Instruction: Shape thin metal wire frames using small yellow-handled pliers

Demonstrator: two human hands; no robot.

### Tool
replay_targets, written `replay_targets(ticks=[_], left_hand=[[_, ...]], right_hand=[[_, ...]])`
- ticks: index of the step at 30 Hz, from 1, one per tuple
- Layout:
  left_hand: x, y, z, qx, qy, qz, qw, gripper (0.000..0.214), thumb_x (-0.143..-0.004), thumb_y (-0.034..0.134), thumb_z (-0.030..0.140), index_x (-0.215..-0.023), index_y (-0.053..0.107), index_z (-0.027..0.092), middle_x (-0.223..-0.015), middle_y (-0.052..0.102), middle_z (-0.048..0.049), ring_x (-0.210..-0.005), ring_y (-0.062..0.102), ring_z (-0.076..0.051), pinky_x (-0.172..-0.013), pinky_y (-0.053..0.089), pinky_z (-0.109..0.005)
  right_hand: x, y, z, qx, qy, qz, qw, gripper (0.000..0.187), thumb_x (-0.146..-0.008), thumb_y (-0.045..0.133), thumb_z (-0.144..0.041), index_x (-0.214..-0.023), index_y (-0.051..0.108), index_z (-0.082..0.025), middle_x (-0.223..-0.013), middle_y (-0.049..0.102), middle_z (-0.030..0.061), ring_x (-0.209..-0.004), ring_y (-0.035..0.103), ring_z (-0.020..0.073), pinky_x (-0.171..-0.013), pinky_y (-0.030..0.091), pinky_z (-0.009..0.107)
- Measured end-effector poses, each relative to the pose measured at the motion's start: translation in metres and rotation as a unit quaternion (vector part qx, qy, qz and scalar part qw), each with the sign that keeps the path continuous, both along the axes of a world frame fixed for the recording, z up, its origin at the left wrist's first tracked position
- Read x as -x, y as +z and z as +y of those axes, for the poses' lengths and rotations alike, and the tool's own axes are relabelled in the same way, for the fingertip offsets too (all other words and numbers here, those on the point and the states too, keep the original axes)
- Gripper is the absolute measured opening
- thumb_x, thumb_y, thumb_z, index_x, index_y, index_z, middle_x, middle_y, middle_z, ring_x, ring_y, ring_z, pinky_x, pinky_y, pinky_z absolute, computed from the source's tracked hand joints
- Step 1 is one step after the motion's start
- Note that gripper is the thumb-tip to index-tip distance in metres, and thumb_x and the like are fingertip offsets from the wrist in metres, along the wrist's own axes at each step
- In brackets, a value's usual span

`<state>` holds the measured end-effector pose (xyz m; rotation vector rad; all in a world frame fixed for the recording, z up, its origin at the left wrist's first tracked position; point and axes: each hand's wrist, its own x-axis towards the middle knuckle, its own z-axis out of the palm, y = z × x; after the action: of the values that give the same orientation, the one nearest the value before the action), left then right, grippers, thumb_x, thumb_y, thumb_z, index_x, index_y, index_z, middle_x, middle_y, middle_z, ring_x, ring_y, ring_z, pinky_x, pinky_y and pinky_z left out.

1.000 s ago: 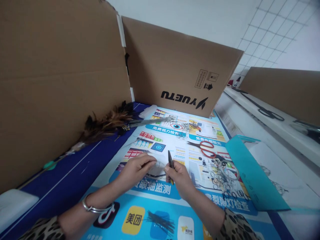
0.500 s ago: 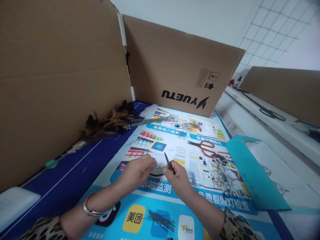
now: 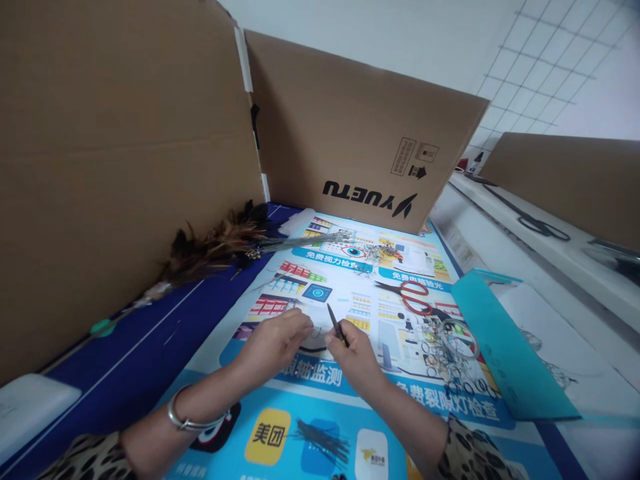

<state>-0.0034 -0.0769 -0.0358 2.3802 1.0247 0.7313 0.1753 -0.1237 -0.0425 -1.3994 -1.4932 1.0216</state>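
Note:
My left hand point(image 3: 280, 337) is closed in a pinch above the printed sheet. A thin, wire-like piece point(image 3: 316, 331) shows at its fingertips, too fine to make out clearly. Close by on the right, my right hand point(image 3: 354, 350) is wrapped round a slim dark tool with a pointed tip, which looks like tweezers point(image 3: 334, 320). Its point is angled up and away from me. Nearer to me lies a bundle of short dark wires point(image 3: 323, 440). Red-handled scissors point(image 3: 413, 295) rest beyond my right hand.
A heap of small rings and wire pieces point(image 3: 455, 360) lies right, beside a turquoise folder point(image 3: 513, 347). Brown feathers point(image 3: 215, 247) and long thin wires point(image 3: 300, 242) lie back left. Cardboard panels point(image 3: 360, 127) stand behind and left. Black scissors point(image 3: 535, 223) lie on a ledge.
Almost nothing differs. The tool in my right hand has shifted very slightly; my left hand stays in place.

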Motion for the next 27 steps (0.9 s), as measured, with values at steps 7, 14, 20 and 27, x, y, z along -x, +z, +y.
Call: replay_targets(ticks=[7, 14, 20, 27], left_hand=[[-0.001, 0.003, 0.000, 0.063, 0.019, -0.073, 0.995, 0.024, -0.087, 0.039, 0.029, -0.092, 0.060, 0.018, -0.083, 0.062, -0.0037, -0.078, 0.055, -0.017, -0.069, 0.042, -0.026], [0.001, 0.002, 0.000, 0.172, 0.053, -0.137, 0.974, 0.026, -0.085, 0.041, 0.034, -0.095, 0.060, 0.018, -0.078, 0.062, -0.0010, -0.072, 0.055, -0.016, -0.064, 0.042, -0.024], [0.003, -0.001, -0.002, 0.220, 0.071, -0.158, 0.960, 0.025, -0.083, 0.046, 0.036, -0.094, 0.059, 0.018, -0.082, 0.063, -0.0012, -0.076, 0.056, -0.017, -0.068, 0.043, -0.025], [0.004, -0.008, -0.005, 0.253, 0.078, -0.183, 0.947, 0.028, -0.081, 0.048, 0.037, -0.101, 0.055, 0.018, -0.077, 0.062, -0.0012, -0.067, 0.055, -0.016, -0.060, 0.043, -0.025]], right_hand=[[-0.006, 0.001, -0.001, 0.033, -0.003, 0.072, 0.997, 0.014, -0.079, 0.049, -0.031, -0.074, 0.049, -0.018, -0.058, 0.045, -0.0050, -0.054, 0.042, 0.0089, -0.052, 0.034, 0.020], [-0.007, -0.002, 0.001, 0.065, -0.035, 0.148, 0.986, 0.018, -0.079, 0.052, -0.036, -0.077, 0.048, -0.019, -0.054, 0.046, -0.0053, -0.051, 0.045, 0.0094, -0.050, 0.037, 0.020], [-0.008, -0.006, 0.001, 0.059, -0.045, 0.147, 0.986, 0.020, -0.080, 0.051, -0.038, -0.080, 0.050, -0.018, -0.055, 0.047, -0.0053, -0.051, 0.045, 0.0085, -0.052, 0.036, 0.020], [-0.007, -0.003, 0.001, 0.061, -0.046, 0.156, 0.985, 0.021, -0.080, 0.052, -0.039, -0.079, 0.049, -0.018, -0.055, 0.048, -0.0052, -0.051, 0.045, 0.0086, -0.052, 0.036, 0.020]])
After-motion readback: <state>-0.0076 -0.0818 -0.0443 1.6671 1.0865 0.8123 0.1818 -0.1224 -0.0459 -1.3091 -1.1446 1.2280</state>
